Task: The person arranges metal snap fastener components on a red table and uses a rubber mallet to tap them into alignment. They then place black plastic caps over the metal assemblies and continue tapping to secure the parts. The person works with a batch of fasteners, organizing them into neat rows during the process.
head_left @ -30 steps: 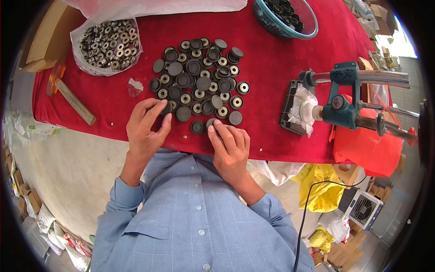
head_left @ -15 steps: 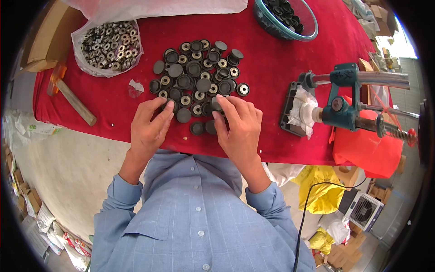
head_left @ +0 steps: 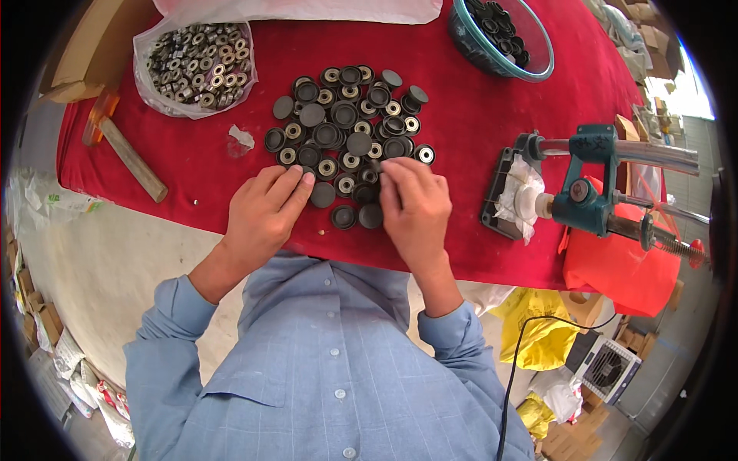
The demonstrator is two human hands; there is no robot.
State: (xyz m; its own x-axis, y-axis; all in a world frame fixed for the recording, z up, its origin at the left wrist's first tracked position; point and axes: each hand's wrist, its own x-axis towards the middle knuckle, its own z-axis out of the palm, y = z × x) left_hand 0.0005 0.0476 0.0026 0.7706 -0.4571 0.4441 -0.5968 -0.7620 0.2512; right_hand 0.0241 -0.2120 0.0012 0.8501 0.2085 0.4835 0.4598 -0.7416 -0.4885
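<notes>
A pile of round black caps [head_left: 358, 144], several with metal ring bearings [head_left: 327, 167] in them, lies in the middle of the red-covered table. From the right, my right hand [head_left: 417, 211] reaches to the pile's near side. Its thumb and fingers pinch a tilted black cap [head_left: 376, 165], partly hidden by the fingertips. My left hand [head_left: 270, 206] rests at the pile's near left edge, thumb and fingers drawn together beside the caps. What they hold, if anything, is hidden. Two caps, one a hollow cap [head_left: 344, 217], lie between my hands.
A plastic bag of bearings [head_left: 201, 69] stands at the back left, near a hammer [head_left: 132, 160]. A blue bowl of black caps [head_left: 503, 42] is at the back right. To the right stands a green hand press [head_left: 582, 184]. The table's front edge [head_left: 369, 261] runs below my wrists.
My right hand has tilted a cap up in its fingertips. My left hand has shifted slightly relative to the pile. The whole view has moved a little.
</notes>
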